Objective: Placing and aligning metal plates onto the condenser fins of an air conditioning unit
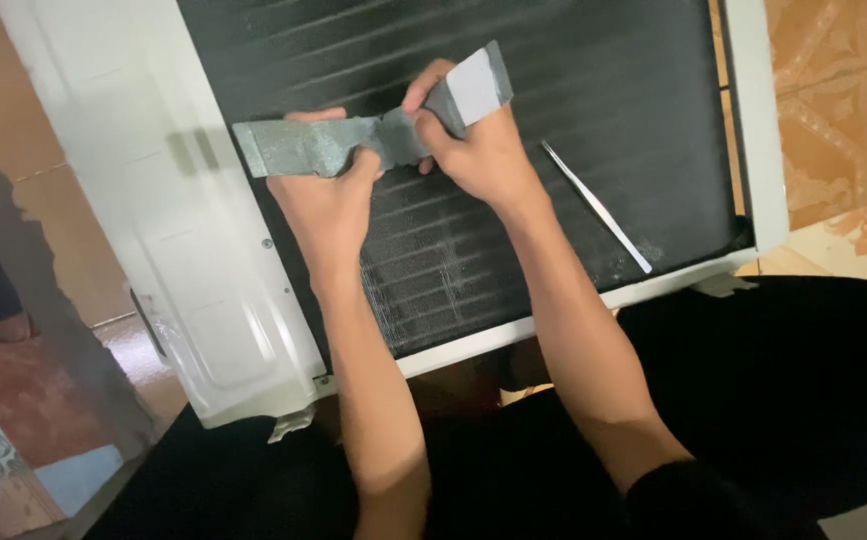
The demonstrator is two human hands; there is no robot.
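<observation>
Most of the upper half of the frame is filled by a white appliance casing laid on the tiled floor, its dark finned coil panel facing up. Black-clothed legs are seen across the bottom of the frame. A long grey strip of sheet material is held above the panel, left of centre in the upper frame, bent upward at its right end. Its middle is gripped by the left hand, fingers clenched around it. The bent end is pinched by the right hand, fingers closed on the strip. Thin metal tweezers are lying on the panel, right of the hands.
</observation>
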